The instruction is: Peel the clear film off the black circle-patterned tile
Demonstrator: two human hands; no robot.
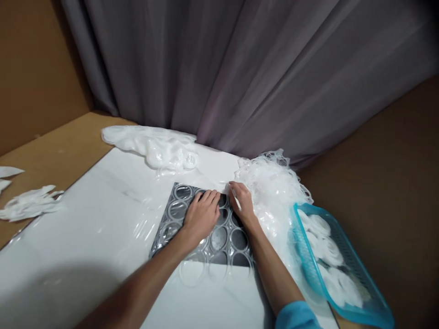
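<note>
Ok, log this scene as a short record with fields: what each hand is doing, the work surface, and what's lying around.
left hand: flat, palm down on clear film with round cut-outs
right hand: pinching a thin white tool at the film's far edge
under film: dark mat
surface: white board
right side: blue basket holding white discs
beside right hand: pile of white film scrap
far edge: crumpled film heap

Your white board (103, 214) looks smooth and glossy under clear shiny film; the dark ringed sheet (219, 237) gleams like plastic; the turquoise basket (308, 269) is glossy plastic; the curtain (240, 68) is soft matt cloth.
</note>
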